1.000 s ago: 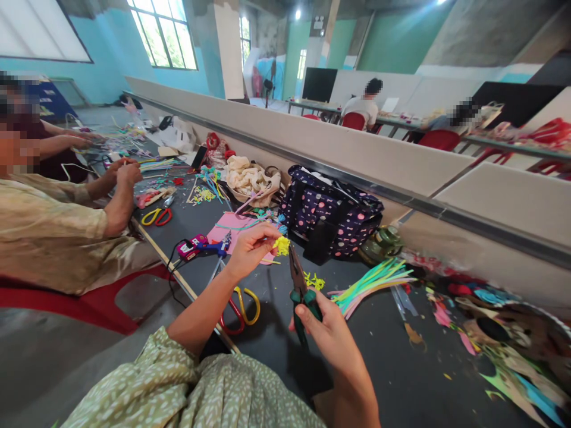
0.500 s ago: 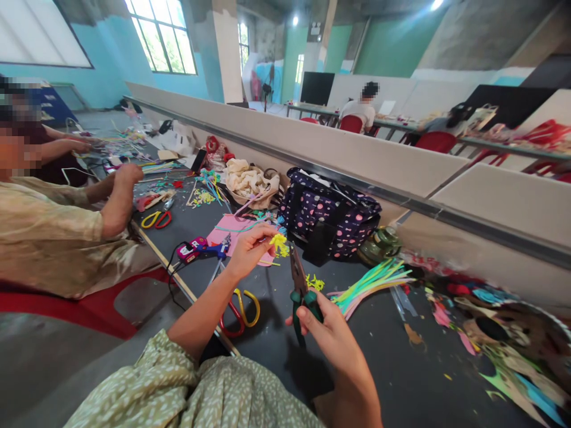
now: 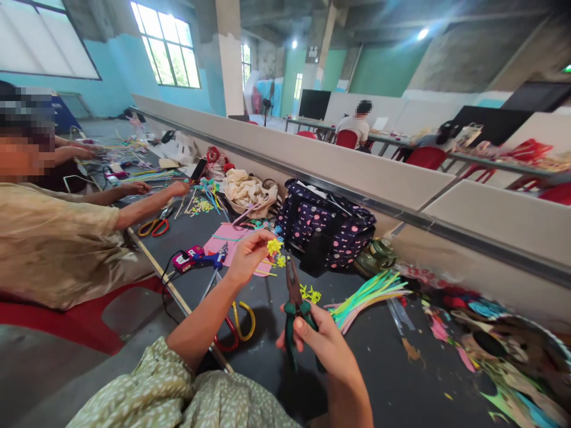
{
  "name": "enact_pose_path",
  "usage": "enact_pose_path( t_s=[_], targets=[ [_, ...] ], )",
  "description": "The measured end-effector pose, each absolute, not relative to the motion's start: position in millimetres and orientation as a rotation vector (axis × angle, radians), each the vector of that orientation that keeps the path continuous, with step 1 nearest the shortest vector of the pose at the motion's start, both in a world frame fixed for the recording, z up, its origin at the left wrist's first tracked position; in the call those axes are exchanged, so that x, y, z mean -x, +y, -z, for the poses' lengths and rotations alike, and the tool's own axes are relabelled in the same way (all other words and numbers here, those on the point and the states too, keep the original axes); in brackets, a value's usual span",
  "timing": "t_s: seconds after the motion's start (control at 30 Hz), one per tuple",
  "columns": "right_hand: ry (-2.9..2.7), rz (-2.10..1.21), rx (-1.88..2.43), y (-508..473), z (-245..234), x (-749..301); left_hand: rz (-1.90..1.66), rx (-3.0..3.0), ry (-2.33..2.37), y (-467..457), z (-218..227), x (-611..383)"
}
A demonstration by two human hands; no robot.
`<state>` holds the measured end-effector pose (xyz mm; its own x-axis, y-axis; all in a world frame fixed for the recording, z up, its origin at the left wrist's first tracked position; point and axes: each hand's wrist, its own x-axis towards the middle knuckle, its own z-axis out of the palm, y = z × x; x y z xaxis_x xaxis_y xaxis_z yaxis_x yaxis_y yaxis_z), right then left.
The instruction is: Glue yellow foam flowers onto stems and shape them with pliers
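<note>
Between the fingertips of my left hand (image 3: 247, 255) is a small yellow flower-like piece (image 3: 274, 246), perhaps of pipe cleaner. My right hand (image 3: 323, 333) is wrapped round the dark green handles of long-nose pliers (image 3: 293, 291). The pliers point upward, their jaws slightly parted, just right of the yellow piece and apart from it. Behind them on the table lies a little heap of yellow bits (image 3: 310, 293). Under my left forearm rest scissors (image 3: 241, 324) with red and yellow handles. A pink sheet (image 3: 227, 238) lies beyond my left hand.
A blue glue gun (image 3: 214, 260) lies left of the pink sheet. A patterned dark bag (image 3: 328, 223) stands against the divider. Pipe cleaners (image 3: 368, 297) lie in a bundle to the right, near fabric scraps (image 3: 486, 339). At left, a co-worker (image 3: 62, 238) reaches over the table.
The pliers have tilted and their handles spread wider. The yellow piece has turned in my left fingertips. The co-worker's arm has stretched farther across the table. My view has tipped up slightly.
</note>
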<state>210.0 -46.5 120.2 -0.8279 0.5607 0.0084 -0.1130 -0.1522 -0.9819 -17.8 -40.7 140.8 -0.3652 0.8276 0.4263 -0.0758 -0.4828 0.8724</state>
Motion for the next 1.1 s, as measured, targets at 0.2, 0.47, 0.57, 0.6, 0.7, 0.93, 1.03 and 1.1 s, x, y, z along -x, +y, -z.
enact_pose_path(
  t_s=[0.2,0.47,0.57,0.6,0.7,0.93,1.03,1.1],
  targets=[
    [-1.506,-2.220,0.436,-44.7,-113.7,-207.4,-1.878,-1.275,1.001,-40.0,-141.2,17.0],
    [-1.451,-2.277,0.427,-44.8,-110.2,-206.2,-1.839,-1.319,0.963,-43.5,-139.6,17.7],
    [-1.471,-2.270,0.447,-44.8,-110.7,-206.0,-1.840,-1.324,0.966,-44.2,-139.7,17.4],
    [-1.471,-2.274,0.448,-45.0,-111.1,-206.0,-1.837,-1.332,0.964,-44.4,-140.0,17.3],
    [-1.481,-2.280,0.459,-45.4,-112.2,-205.9,-1.823,-1.351,0.969,-45.3,-141.1,17.1],
    [-1.589,-2.203,0.501,-45.2,-113.5,-207.5,-1.828,-1.331,0.986,-48.5,-139.9,17.6],
    [-1.666,-2.117,0.511,-46.3,-117.5,-208.0,-1.828,-1.329,0.994,-49.4,-139.8,18.0],
    [-1.735,-2.033,0.537,-47.3,-120.0,-207.9,-1.826,-1.331,1.000,-49.7,-140.8,18.0]
  ],
)
